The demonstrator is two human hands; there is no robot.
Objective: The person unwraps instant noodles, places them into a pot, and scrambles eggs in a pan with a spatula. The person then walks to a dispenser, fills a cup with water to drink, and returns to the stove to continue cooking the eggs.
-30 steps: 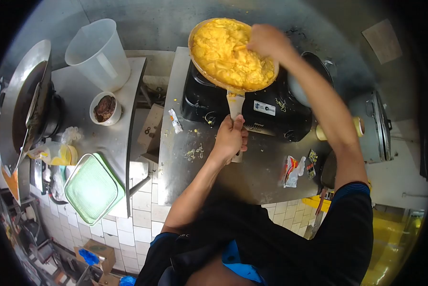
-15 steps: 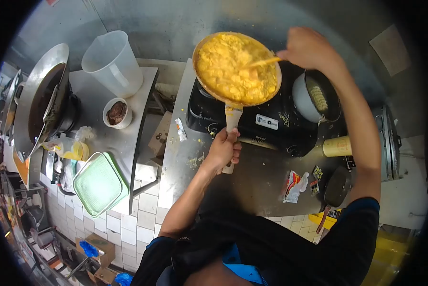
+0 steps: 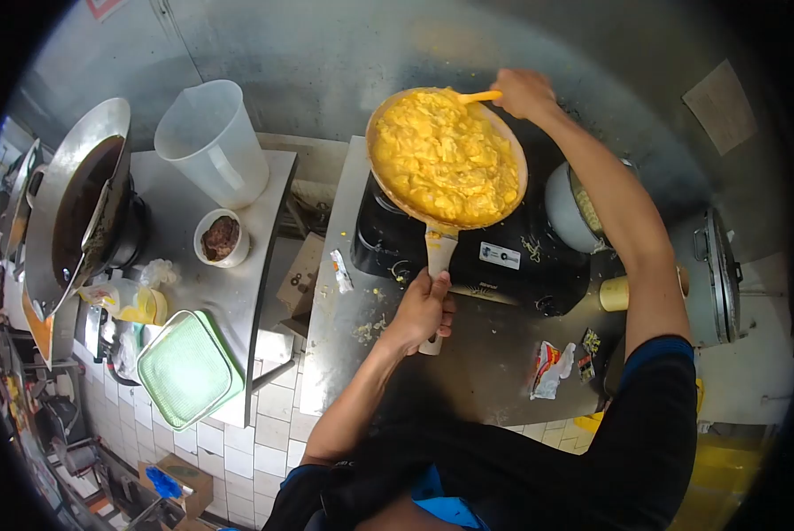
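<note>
A round frying pan point(image 3: 447, 232) full of yellow scrambled egg point(image 3: 441, 159) is over the black gas stove point(image 3: 539, 270). My left hand point(image 3: 424, 310) is wrapped round the pan's pale handle point(image 3: 440, 252). Beyond the pan's upper right rim, my right hand point(image 3: 523, 94) grips a yellow utensil point(image 3: 481, 96), whose far end is hidden in the egg. To the right of the pan, partly behind my right forearm, sits a grey pot point(image 3: 570, 210) with noodles in it.
On the left counter point(image 3: 269, 190) are a clear jug point(image 3: 215, 146), a white bowl of dark food point(image 3: 221, 239), a green basket point(image 3: 189, 367) and a large wok point(image 3: 52, 203). A torn packet point(image 3: 550, 370) and a yellow cylinder point(image 3: 615, 295) lie to the right, near a lidded pot point(image 3: 711, 283).
My right hand swept right with the utensil, then back left to the pan's upper edge. The egg has shifted in the pan. My left hand keeps its hold, and the camera view has tilted.
</note>
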